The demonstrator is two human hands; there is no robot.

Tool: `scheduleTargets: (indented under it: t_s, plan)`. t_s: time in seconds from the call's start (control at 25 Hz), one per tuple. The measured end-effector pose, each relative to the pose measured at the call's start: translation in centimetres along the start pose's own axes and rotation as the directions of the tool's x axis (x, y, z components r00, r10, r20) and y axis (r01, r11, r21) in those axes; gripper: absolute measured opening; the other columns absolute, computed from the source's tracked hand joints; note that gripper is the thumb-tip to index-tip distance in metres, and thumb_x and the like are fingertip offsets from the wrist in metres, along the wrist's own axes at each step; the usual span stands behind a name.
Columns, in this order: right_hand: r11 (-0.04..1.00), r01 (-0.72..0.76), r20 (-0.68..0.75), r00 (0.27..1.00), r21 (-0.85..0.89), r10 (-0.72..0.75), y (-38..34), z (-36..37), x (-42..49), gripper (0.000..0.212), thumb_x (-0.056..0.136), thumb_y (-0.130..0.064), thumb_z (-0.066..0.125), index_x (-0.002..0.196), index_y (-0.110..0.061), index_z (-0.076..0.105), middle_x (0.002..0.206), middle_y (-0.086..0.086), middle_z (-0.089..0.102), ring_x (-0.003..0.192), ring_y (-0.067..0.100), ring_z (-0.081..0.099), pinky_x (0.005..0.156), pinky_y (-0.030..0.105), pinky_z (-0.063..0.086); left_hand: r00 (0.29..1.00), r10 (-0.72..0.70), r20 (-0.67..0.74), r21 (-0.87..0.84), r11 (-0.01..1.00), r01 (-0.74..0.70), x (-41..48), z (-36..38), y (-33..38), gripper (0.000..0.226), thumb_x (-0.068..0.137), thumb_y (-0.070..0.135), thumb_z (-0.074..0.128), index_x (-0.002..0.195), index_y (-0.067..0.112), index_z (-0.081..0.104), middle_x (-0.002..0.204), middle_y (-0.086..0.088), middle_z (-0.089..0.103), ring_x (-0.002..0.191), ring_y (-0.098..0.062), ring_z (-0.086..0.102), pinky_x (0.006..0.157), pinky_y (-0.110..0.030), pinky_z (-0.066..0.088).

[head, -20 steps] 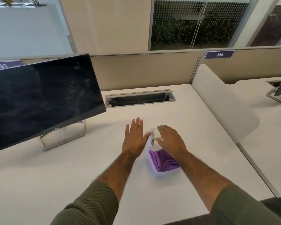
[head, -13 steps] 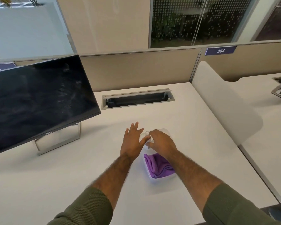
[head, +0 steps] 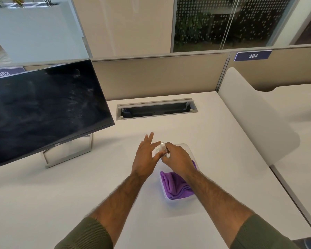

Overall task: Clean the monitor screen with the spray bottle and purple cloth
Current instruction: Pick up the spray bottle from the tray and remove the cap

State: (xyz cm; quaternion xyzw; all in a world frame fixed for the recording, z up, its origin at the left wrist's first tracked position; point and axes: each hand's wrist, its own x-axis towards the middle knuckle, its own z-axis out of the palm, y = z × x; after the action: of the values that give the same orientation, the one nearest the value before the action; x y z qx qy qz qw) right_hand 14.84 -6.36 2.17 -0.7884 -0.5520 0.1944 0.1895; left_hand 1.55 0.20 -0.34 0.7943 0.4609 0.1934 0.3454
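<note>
Right hand is wrapped around the little white bottle, which stands in the far end of the clear tray on the desk. Only the cap and a sliver of the neck show past the fingers, so I can't tell how firm that grip is. Left hand is just beside it, fingers spread and holding nothing, thumb close to the bottle (maybe touching, hard to say).

The cloth sits folded in the near end of the same tray, untouched. The monitor is off to the left, well apart from the hands, tilted, and the glass looks streaky.

So I'd call this the pick-up step. To do it well: get the fingers around the body rather than just the cap, lift straight up so the tray doesn't drag along, and let the free left hand pin the tray or go for the cloth. Check which way the nozzle points before aiming at the screen, and mist lightly rather than soaking it.
</note>
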Motion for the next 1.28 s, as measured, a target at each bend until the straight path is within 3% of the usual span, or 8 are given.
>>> scheduleTargets:
  t_s: [0.12, 0.32, 0.44, 0.52, 0.64, 0.84, 1.0, 1.28]
  plan:
    - [0.995, 0.075, -0.078, 0.995, 0.071, -0.069, -1.3, -0.7, -1.1, 0.036, 0.094, -0.04, 0.063, 0.126, -0.023, 0.058, 0.119, -0.004, 0.071, 0.098, 0.014, 0.067, 0.088, 0.029, 0.056, 0.996, 0.001, -0.084, -0.119, 0.993, -0.011, -1.1, -1.4, 1.2, 0.051, 0.096, 0.054, 0.057, 0.144, 0.036, 0.056, 0.169, 0.015, 0.019, 0.158, -0.011, 0.015, 0.124, -0.041, 0.017]
    - [0.974, 0.174, -0.134, 0.979, 0.145, -0.155, -4.8, -0.7, -2.5, 0.043, 0.092, -0.042, 0.063, 0.131, -0.025, 0.057, 0.127, -0.006, 0.066, 0.104, 0.015, 0.066, 0.092, 0.028, 0.055, 0.976, -0.031, -0.217, -0.31, 0.95, -0.038, -4.2, -5.5, 3.0, 0.038, 0.096, 0.041, 0.065, 0.133, 0.043, 0.059, 0.165, 0.017, 0.032, 0.151, -0.007, 0.03, 0.118, -0.033, 0.026]
    - [0.948, 0.261, -0.144, 0.961, 0.185, -0.236, -7.1, 0.1, -3.1, 0.043, 0.089, -0.043, 0.065, 0.129, -0.027, 0.057, 0.124, -0.007, 0.067, 0.101, 0.013, 0.065, 0.087, 0.025, 0.054, 0.958, -0.06, -0.279, -0.368, 0.929, -0.049, -6.6, -8.4, 3.3, 0.031, 0.096, 0.041, 0.064, 0.122, 0.057, 0.057, 0.155, 0.019, 0.047, 0.137, 0.002, 0.044, 0.109, -0.017, 0.031]
    - [0.935, 0.295, -0.128, 0.953, 0.198, -0.274, -8.5, 0.8, -3.4, 0.042, 0.088, -0.044, 0.064, 0.127, -0.029, 0.057, 0.122, -0.009, 0.066, 0.098, 0.013, 0.064, 0.087, 0.027, 0.057, 0.951, -0.106, -0.289, -0.406, 0.914, -0.021, -7.8, -10.3, 2.7, 0.03, 0.097, 0.041, 0.064, 0.125, 0.051, 0.064, 0.142, 0.018, 0.062, 0.126, 0.002, 0.057, 0.106, -0.013, 0.04]
    - [0.926, 0.317, -0.091, 0.948, 0.203, -0.305, -10.5, 2.1, -3.9, 0.044, 0.088, -0.045, 0.064, 0.129, -0.031, 0.055, 0.119, -0.008, 0.065, 0.096, 0.015, 0.064, 0.086, 0.033, 0.059, 0.956, -0.145, -0.253, -0.425, 0.905, 0.025, -9.1, -13.1, 0.9, 0.033, 0.096, 0.039, 0.065, 0.127, 0.03, 0.073, 0.126, 0.016, 0.073, 0.112, 0.001, 0.067, 0.101, -0.019, 0.051]
    - [0.906, 0.308, -0.054, 0.95, 0.29, -0.306, -13.3, 3.9, -4.5, 0.04, 0.088, -0.038, 0.066, 0.125, -0.027, 0.059, 0.116, -0.006, 0.067, 0.096, 0.015, 0.064, 0.088, 0.036, 0.058, 0.982, -0.104, -0.157, -0.41, 0.911, 0.03, -10.2, -16.5, -2.0, 0.031, 0.095, 0.039, 0.067, 0.124, 0.031, 0.075, 0.121, 0.018, 0.075, 0.109, 0.004, 0.068, 0.084, -0.002, 0.049]
    - [0.898, 0.301, -0.049, 0.952, 0.32, -0.302, -14.7, 5.0, -5.3, 0.031, 0.086, -0.035, 0.061, 0.116, -0.027, 0.062, 0.107, -0.009, 0.07, 0.089, 0.012, 0.065, 0.083, 0.036, 0.058, 0.99, -0.079, -0.116, -0.442, 0.897, 0.02, -10.8, -17.4, -3.8, 0.031, 0.095, 0.036, 0.068, 0.124, 0.029, 0.075, 0.121, 0.016, 0.075, 0.111, 0.002, 0.069, 0.092, -0.008, 0.051]
    - [0.917, 0.274, -0.053, 0.961, 0.289, -0.271, -15.0, 6.2, -5.8, 0.03, 0.092, -0.035, 0.061, 0.12, -0.024, 0.059, 0.113, -0.006, 0.068, 0.094, 0.013, 0.064, 0.086, 0.035, 0.058, 0.998, -0.065, -0.005, -0.472, 0.88, 0.055, -10.7, -17.4, -4.4, 0.035, 0.1, 0.037, 0.06, 0.133, 0.032, 0.069, 0.129, 0.018, 0.071, 0.117, 0.0, 0.065, 0.097, -0.011, 0.045]
